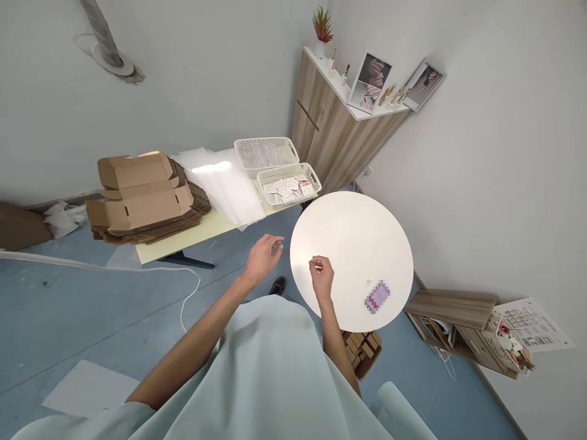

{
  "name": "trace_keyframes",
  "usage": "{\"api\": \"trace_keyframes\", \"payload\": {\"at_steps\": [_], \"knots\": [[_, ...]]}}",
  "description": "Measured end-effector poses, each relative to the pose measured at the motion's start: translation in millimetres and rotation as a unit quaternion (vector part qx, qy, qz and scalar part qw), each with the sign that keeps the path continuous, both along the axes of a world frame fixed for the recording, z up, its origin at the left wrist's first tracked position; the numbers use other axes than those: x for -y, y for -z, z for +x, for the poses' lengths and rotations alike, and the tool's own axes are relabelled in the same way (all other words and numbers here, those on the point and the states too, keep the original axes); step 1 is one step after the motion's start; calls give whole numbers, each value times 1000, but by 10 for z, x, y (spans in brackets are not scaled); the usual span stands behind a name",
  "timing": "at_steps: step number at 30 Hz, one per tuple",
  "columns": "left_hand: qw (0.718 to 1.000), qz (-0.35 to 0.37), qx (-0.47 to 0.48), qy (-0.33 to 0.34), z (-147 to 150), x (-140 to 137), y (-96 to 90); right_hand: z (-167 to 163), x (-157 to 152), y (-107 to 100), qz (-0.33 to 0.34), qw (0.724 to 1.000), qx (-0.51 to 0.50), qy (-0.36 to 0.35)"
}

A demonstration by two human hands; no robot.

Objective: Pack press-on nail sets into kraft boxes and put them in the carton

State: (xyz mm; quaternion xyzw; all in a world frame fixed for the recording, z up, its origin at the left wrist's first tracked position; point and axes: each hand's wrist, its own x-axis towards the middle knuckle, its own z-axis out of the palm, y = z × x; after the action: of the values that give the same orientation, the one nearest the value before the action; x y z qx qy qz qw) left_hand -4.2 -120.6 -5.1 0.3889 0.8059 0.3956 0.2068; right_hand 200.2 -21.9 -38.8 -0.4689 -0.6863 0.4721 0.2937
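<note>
My left hand (263, 260) hovers over the floor, just left of the round white table (353, 238). Its fingers are bent, with a gap between thumb and fingertips, and nothing shows in it. Above the table's left part is my right hand (323, 278), fingers loosely curled around a small gap through which the white top shows; I see no object there. A pixelated purple item (378, 297) lies on the table to the right of this hand, with a small pale spot beside it.
A pale yellow side table (183, 238) bears flat cardboard boxes (142, 198), white sheets (229, 189), a basket of clear items (266, 153) and a basket of printed cards (288, 186). Under the round table stands a carton of small brown boxes (362, 351). A white cable (183, 305) crosses the floor.
</note>
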Motion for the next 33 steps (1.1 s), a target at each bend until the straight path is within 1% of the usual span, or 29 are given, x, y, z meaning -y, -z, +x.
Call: {"api": "trace_keyframes", "payload": {"at_steps": [2, 5, 10, 13, 16, 19, 22, 24, 27, 30, 33], "knots": [[1000, -9, 1, -7, -263, -121, 23, -225, -124, -39, 0, 1000, 4, -12], [1000, -19, 6, -3, -576, -314, 107, -466, -256, -96, -3, 1000, 12, -17], [999, -42, 10, 31, -1056, -719, 367, -714, -335, -139, -12, 999, 37, 1], [996, -60, -15, 71, -1391, -1011, 557, -860, -319, -167, -14, 998, 56, 36], [986, -112, -38, 119, -1725, -1306, 738, -1047, -264, -219, -21, 994, 70, 77], [966, -179, -55, 179, -1993, -1583, 903, -1250, -190, -270, -27, 991, 75, 109], [939, -225, -89, 245, -2157, -1791, 1054, -1410, -109, -295, -34, 986, 81, 142], [924, -233, -113, 281, -2217, -1852, 1145, -1473, -51, -299, -38, 982, 87, 166], [915, -209, -135, 317, -2264, -1805, 1253, -1521, 32, -306, -50, 976, 98, 190], [924, -165, -129, 320, -2276, -1657, 1307, -1555, 79, -325, -63, 971, 109, 204], [933, -153, -117, 304, -2260, -1541, 1294, -1610, 71, -349, -64, 968, 118, 210]]}}
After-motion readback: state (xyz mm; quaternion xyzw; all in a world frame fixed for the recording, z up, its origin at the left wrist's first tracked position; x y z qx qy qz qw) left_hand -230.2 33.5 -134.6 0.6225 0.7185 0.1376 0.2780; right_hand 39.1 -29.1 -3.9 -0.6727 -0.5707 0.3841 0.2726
